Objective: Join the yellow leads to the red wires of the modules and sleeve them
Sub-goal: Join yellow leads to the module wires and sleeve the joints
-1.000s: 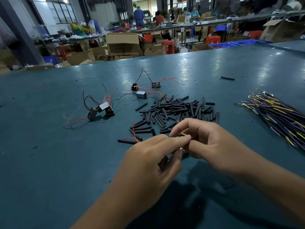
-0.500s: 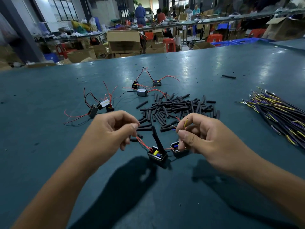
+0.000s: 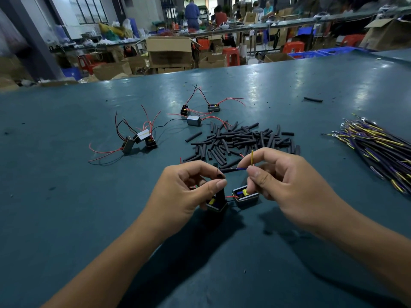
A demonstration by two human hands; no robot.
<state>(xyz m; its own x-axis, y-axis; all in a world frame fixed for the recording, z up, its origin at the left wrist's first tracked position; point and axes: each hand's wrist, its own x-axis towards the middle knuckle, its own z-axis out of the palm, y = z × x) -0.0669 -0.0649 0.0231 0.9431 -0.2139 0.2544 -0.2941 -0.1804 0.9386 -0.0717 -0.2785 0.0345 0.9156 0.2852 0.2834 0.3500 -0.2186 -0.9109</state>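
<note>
Both hands work just above the near middle of the teal table (image 3: 66,218). The right hand (image 3: 287,187) has its thumb and forefinger clamped on a yellow lead (image 3: 252,157), whose free end stands upright above the fingertips; a short blue stretch of wire runs left from the pinch toward a black sleeve (image 3: 226,169). The left hand (image 3: 184,192) has thumb and forefinger pressed together over an open black module (image 3: 216,204) — they seem to pinch something thin there, though what exactly is hidden. A second module (image 3: 245,196) sits on the table just beside the first, under the right fingers, a red wire (image 3: 230,197) showing between the two.

Beyond the hands lies a heap of black sleeves (image 3: 244,138) (cut tube pieces, loosely piled) toward the table's centre. Farther left are three modules (image 3: 140,140) with red and black wires trailing — another three (image 3: 198,112) lie nearer the far edge. A bundle of yellow and purple leads (image 3: 378,147) rests at the right edge.
</note>
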